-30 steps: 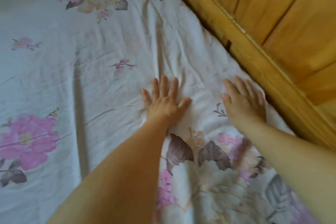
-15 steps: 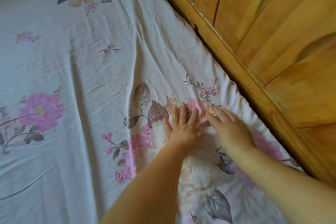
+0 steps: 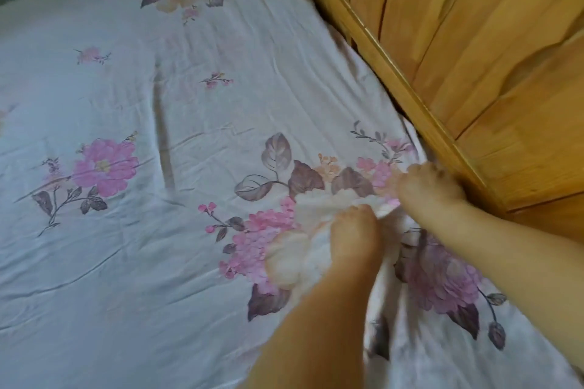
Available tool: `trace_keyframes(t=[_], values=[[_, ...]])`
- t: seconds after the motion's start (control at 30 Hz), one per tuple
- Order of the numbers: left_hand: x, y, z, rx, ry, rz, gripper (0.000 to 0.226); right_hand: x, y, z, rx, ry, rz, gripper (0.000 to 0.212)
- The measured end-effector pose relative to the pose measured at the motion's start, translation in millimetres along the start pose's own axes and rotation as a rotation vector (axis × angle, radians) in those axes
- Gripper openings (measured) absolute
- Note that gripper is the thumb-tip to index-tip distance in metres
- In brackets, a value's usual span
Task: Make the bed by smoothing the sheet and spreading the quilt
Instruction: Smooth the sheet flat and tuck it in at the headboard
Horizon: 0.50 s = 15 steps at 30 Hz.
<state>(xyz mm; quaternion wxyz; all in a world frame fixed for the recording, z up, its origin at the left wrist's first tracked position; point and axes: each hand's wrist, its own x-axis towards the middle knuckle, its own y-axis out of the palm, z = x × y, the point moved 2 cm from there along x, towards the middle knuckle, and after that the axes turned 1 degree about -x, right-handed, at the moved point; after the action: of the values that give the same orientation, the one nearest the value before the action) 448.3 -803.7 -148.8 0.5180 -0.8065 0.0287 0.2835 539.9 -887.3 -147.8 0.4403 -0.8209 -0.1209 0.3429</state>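
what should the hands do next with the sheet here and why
Probably draw the bunched fabric toward the body and flatten it. Both hands, the left hand and the right hand, look curled into the flowered sheet by the wooden bed frame, with cloth gathered up between them, and creases run across the sheet to the left. Blur hides the fingers.

sheet [image 3: 221, 104] spread over the bed, wooden wall [image 3: 474, 41] along its right edge, both hands on the sheet near that edge, left hand [image 3: 354, 230], right hand [image 3: 426, 189] closer to the wall
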Motion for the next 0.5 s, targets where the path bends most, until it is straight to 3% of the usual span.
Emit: trace_keyframes(t=[0.2,0.37,0.5], values=[[-10,21,-17,-0.100,0.012,0.051,0.032,-11,10,-7,0.002,0.083,0.083,0.033],[-39,29,-2,-0.081,0.161,0.059,0.046,-36,11,-11,0.309,0.155,0.030,0.043],[-73,48,17,0.045,0.154,0.210,0.064,-92,32,1,0.383,0.110,-0.202,0.045]])
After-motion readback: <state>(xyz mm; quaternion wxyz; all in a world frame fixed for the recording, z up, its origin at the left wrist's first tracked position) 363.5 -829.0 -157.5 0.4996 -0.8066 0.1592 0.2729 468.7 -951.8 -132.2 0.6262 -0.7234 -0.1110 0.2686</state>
